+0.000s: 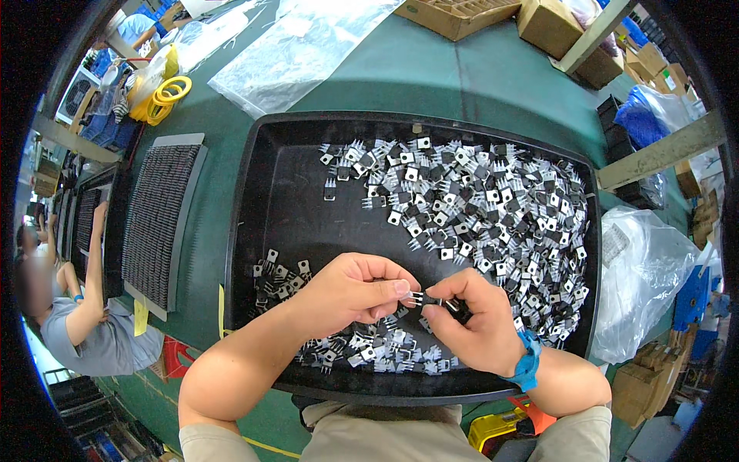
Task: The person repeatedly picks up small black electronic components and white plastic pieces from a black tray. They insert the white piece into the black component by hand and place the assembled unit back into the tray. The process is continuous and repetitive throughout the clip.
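A large black tray (pixel 262 192) lies on the green table and holds several small black components with silver tabs and metal legs (pixel 493 208), heaped at the right and along the near edge. Over the tray's near part, my left hand (pixel 350 292) and my right hand (pixel 473 316) meet. Both pinch one small component (pixel 423 298) between thumb and forefinger, the left at its metal legs, the right at its black body. My right wrist wears a blue band (pixel 530 362).
A ribbed dark grey tray (pixel 158 215) lies left of the black tray, with another person (pixel 85 308) seated beyond it. Clear plastic bags (pixel 300 46) and cardboard boxes (pixel 462 15) sit at the far side. A plastic bag (pixel 643 277) lies at the right.
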